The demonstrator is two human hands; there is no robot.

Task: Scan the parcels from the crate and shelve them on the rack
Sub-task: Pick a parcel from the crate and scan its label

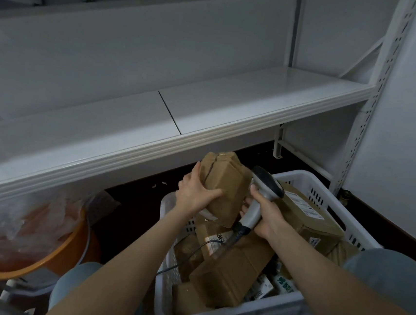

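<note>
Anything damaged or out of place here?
The held parcel in the left hand looks battered: its top is crumpled and a dark split runs down the seam. The other parcels lie jumbled at angles in the crate. The scanner in the right hand looks normal.

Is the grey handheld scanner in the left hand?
No, the right hand grips the grey handheld scanner, while the left hand holds a brown cardboard parcel.

White wall [408, 125] at 3 o'clock, dark skirting [402, 240] along its base. Dark floor [134, 201] at centre. Orange basin [48, 251] under clear plastic [31, 216] at 8 o'clock. Lighting dim.
</note>
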